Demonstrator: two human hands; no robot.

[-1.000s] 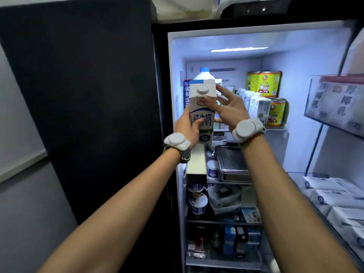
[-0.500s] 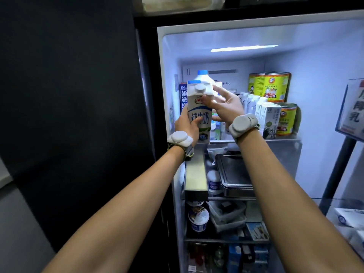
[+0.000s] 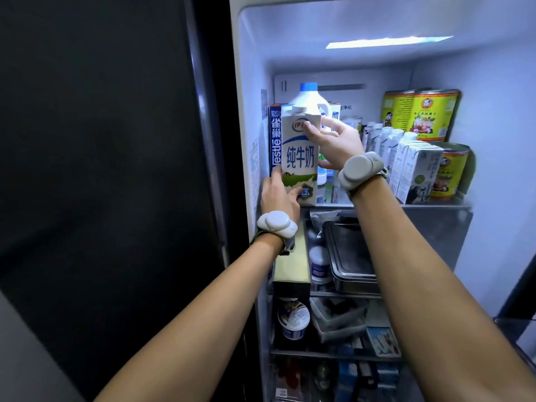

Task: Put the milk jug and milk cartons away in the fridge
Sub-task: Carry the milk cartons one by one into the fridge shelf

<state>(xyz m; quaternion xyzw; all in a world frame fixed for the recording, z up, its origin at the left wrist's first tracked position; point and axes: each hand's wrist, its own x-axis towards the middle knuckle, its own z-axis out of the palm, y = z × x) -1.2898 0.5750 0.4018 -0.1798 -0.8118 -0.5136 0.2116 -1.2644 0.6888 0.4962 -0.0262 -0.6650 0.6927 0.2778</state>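
Milk carton [image 3: 298, 158] upright between both hands at top shelf [image 3: 412, 205] front edge: left hand [image 3: 280, 197] grips its base, right hand [image 3: 340, 143] pinches its upper side; milk jug [image 3: 309, 101] stands just behind right hand.

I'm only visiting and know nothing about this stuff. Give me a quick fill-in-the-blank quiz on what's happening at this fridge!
1. The left hand and right hand hold a milk carton at the ___ shelf of the fridge.
2. The milk jug behind the carton has a ___ cap.
3. The cans at that shelf's right side are mostly ___.

Missing words: top; blue; yellow.
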